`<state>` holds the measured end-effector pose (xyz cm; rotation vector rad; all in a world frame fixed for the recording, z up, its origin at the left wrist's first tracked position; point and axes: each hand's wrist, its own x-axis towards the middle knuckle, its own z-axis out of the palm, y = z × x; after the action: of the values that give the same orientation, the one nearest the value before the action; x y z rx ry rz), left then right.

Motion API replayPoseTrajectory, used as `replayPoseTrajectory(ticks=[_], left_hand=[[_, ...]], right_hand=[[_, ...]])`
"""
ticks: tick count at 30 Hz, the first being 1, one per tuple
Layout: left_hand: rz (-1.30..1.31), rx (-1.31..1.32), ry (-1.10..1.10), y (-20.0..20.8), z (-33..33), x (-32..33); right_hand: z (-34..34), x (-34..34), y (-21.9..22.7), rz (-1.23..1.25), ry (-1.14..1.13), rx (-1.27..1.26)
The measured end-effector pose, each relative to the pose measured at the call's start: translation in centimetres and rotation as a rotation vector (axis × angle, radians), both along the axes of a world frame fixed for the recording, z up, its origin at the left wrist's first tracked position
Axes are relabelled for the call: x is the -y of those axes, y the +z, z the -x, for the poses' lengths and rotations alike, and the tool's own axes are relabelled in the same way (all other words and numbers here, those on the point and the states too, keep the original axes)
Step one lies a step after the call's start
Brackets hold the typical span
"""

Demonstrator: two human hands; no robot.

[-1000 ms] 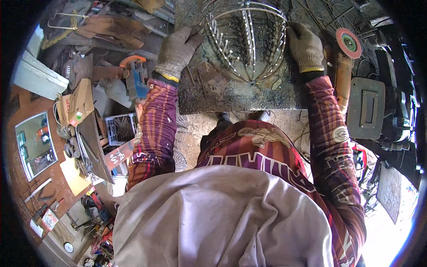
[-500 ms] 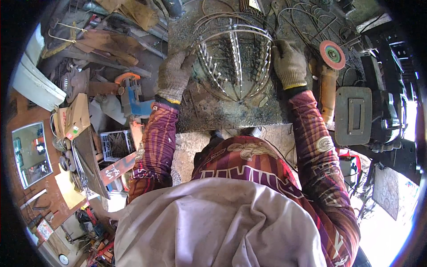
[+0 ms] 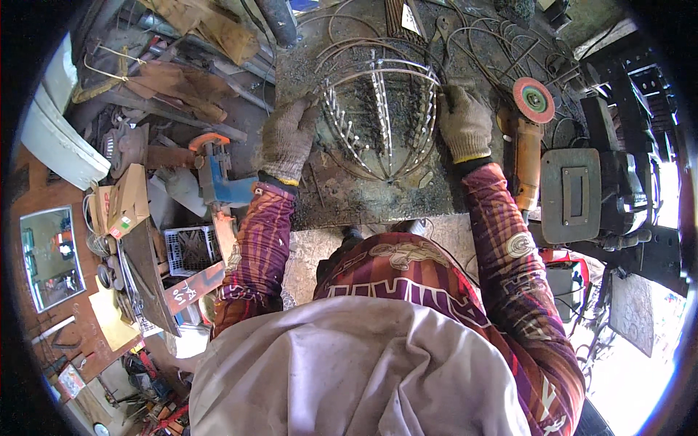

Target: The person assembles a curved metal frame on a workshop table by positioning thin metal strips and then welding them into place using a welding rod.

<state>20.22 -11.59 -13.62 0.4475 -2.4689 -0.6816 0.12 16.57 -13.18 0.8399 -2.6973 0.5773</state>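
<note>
Wire frame, between left hand and right hand, on worktable

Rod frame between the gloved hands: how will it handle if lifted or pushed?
Likely stiff: the rod frame keeps even arcs that meet at its near end. Probably light for its size, being mostly open gaps between thin rods. Might snag if pushed, since short prongs jut along it.

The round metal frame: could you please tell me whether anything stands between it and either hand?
Nothing visible does: the left hand and right hand are at opposite edges of the round metal frame.
</note>
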Motion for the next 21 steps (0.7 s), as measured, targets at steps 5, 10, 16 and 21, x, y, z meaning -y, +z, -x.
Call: replayPoseTrajectory(ticks=[5, 10, 16, 21], left_hand=[[-0.007, 0.045, 0.015, 0.5, 0.0, -0.1], [-0.011, 0.021, 0.021, 1.4, 0.3, -0.6], [-0.105, -0.367, -0.078, 7.6, 2.3, -3.0], [0.186, -0.158, -0.192, 8.3, 4.3, -3.5]], right_hand=[[-0.4, 0.0, 0.4, 0.034, 0.005, 0.055], [-0.5, 0.1, 0.3, 0.167, 0.025, 0.019], [-0.5, 0.1, 0.2, 0.092, -0.006, 0.046], [-0.7, 0.0, 0.6, 0.104, 0.001, 0.056]])
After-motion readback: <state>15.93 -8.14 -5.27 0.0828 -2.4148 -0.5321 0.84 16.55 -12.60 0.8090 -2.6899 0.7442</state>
